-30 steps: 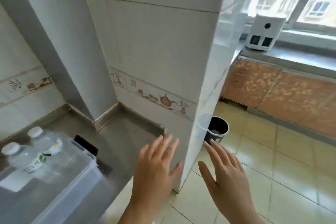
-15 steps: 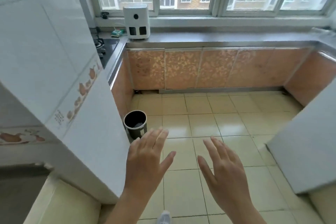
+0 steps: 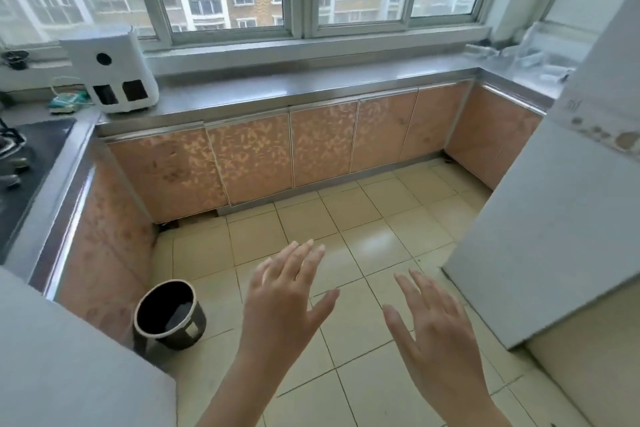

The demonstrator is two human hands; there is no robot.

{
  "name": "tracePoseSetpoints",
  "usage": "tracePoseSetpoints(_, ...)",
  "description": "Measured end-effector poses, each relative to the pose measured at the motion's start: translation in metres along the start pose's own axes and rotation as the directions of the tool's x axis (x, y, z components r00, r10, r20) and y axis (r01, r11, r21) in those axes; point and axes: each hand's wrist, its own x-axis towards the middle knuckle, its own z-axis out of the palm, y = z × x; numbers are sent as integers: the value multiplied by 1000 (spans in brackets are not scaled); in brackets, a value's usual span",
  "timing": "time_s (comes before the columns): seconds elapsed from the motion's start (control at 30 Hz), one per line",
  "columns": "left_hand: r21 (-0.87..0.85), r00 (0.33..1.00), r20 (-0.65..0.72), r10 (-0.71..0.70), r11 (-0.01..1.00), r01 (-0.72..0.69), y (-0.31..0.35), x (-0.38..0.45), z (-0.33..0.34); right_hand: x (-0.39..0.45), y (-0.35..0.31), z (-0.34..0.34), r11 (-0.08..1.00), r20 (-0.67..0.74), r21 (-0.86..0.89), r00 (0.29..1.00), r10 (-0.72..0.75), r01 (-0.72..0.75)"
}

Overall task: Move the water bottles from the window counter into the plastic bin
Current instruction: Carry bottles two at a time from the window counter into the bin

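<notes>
Fingers of both hands are spread and straight, holding nothing: the left hand [image 3: 284, 291] and right hand [image 3: 436, 326] hover palm-down above the tiled floor [image 3: 363, 229], well apart from the counter [image 3: 311, 81] under the window.

As a judgement, the person is between trips, with empty hands on the way to fetch more. At the counter's far right corner lies a cluster of clear shapes, probably the bottles [image 3: 519, 52], but glare and blur make it hard to count them or tell whether they stand or lie. The bin is out of view, so how many bottles it holds cannot be told.

A dark pail [image 3: 169, 315] stands on the floor beside the left cabinets with something dark and flat inside. A white appliance [image 3: 110, 69] sits on the counter at the left.
</notes>
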Motion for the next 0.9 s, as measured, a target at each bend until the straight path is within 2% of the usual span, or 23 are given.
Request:
tracePoseSetpoints(0.2, -35, 989, 17, 150, 988, -149, -2, 104, 45, 77, 25, 0, 992, -64, -7, 990, 125, -126)
tracePoseSetpoints(0.47, -95, 969, 19, 246, 965, -243, 32, 245, 120, 202, 98, 10, 980, -99, -21, 976, 196, -199)
tracePoseSetpoints(0.9, -123, 976, 10, 219, 969, -216, 97, 489, 228, 456, 219, -9, 994, -55, -34, 993, 104, -106)
